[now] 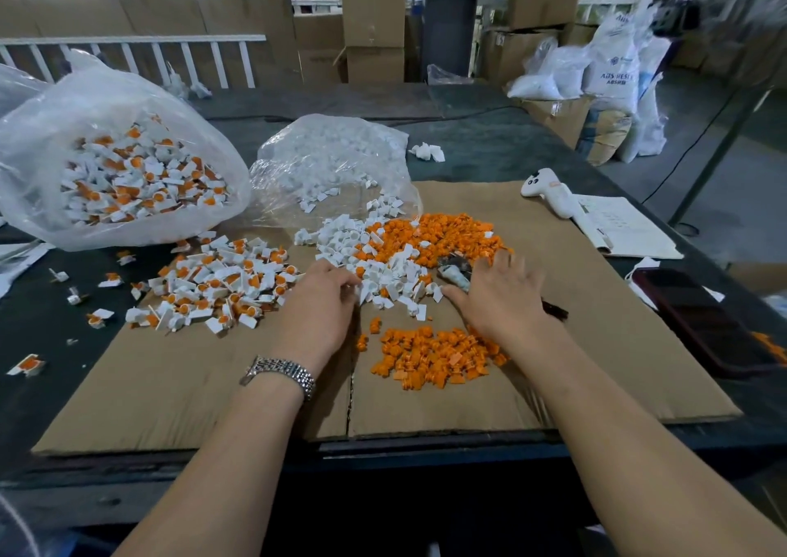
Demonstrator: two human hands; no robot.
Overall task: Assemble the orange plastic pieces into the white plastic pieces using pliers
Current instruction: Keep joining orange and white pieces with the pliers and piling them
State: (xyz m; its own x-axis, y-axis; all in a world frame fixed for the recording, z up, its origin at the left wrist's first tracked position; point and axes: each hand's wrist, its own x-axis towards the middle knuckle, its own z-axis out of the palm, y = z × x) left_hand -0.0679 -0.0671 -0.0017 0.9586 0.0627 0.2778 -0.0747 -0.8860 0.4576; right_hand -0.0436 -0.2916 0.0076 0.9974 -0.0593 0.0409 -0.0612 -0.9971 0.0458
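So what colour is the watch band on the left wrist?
Silver: a metal link watch band, clearest in the head view, the only one.

We see the left hand pinching at white pieces on the cardboard, while the right hand lies spread over the pliers beside orange pieces.

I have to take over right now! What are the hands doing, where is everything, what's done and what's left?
Left hand: fingers curled at the loose white plastic pieces; a grip can't be confirmed.
Right hand: open, resting over the grey metal pliers.
Loose orange plastic pieces lie near you and farther back on the brown cardboard sheet.
Done: assembled white-and-orange pieces piled left, more in the clear plastic bag.
Left: the loose piles.
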